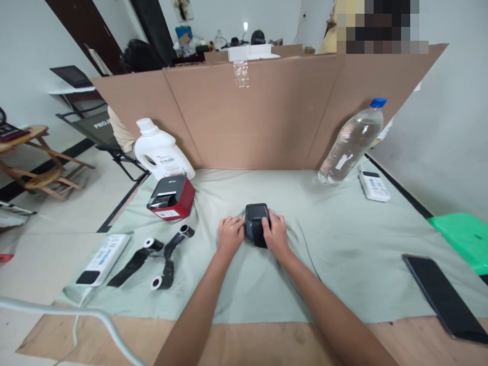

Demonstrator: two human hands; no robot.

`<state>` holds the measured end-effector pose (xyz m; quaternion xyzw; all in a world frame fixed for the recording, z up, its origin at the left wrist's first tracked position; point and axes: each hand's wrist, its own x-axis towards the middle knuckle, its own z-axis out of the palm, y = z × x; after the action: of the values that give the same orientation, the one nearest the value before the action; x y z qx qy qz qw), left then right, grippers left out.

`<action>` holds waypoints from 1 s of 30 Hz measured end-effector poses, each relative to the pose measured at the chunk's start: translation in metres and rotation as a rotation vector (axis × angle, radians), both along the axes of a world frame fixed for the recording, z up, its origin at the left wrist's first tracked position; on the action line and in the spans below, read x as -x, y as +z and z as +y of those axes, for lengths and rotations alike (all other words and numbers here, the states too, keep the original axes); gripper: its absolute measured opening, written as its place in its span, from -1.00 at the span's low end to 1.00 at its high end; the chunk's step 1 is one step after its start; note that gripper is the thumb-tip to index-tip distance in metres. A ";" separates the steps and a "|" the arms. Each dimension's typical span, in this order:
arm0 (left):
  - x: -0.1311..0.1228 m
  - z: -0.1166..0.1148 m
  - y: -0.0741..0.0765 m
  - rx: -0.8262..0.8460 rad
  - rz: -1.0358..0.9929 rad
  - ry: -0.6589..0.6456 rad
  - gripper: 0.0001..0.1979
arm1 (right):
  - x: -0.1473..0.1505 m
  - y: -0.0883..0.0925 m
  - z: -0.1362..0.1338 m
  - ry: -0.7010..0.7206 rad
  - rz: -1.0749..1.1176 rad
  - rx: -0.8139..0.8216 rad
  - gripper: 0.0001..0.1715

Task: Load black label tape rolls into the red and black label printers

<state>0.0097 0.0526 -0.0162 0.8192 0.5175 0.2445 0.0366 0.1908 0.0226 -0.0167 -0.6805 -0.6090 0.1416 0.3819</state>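
A small boxy black device (255,223) with a flat dark panel on top rests on the pale green cloth in front of me. My right hand (275,234) grips its right side, thumb laid over the top face. On the opposite side, my left hand (231,234) has its fingers curled in, the fingertips against the device's left side. The underside of the device and part of its right edge are hidden. Left of my hands lie several black ribbon rolls (168,254) with white cores, their ribbon partly unwound. Behind them stands a red and black label printer (172,197).
A white jug (162,150) and a clear water bottle (351,142) lean near the upright cardboard panel (251,117). White power banks lie at left (103,259) and far right (373,185). A black phone (444,295) is at right, beside a green stool (463,239). People are behind the panel.
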 end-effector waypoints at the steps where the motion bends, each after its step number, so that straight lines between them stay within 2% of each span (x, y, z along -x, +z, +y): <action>1: 0.000 0.000 0.000 0.000 -0.001 -0.001 -0.63 | 0.000 0.000 0.000 0.008 -0.002 -0.006 -0.28; 16: 0.004 0.004 0.003 0.079 0.020 -0.037 -0.63 | -0.003 -0.006 0.006 0.006 0.066 -0.058 -0.30; 22: 0.006 0.006 0.002 0.055 0.068 -0.062 -0.61 | -0.003 -0.004 0.005 0.009 0.083 -0.045 -0.32; 30: 0.007 0.007 -0.003 0.027 0.003 -0.069 -0.63 | -0.006 -0.004 0.003 0.041 0.087 -0.035 -0.33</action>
<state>0.0027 0.0599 -0.0196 0.8365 0.4921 0.2348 0.0554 0.1970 0.0253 -0.0204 -0.6544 -0.6081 0.1682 0.4167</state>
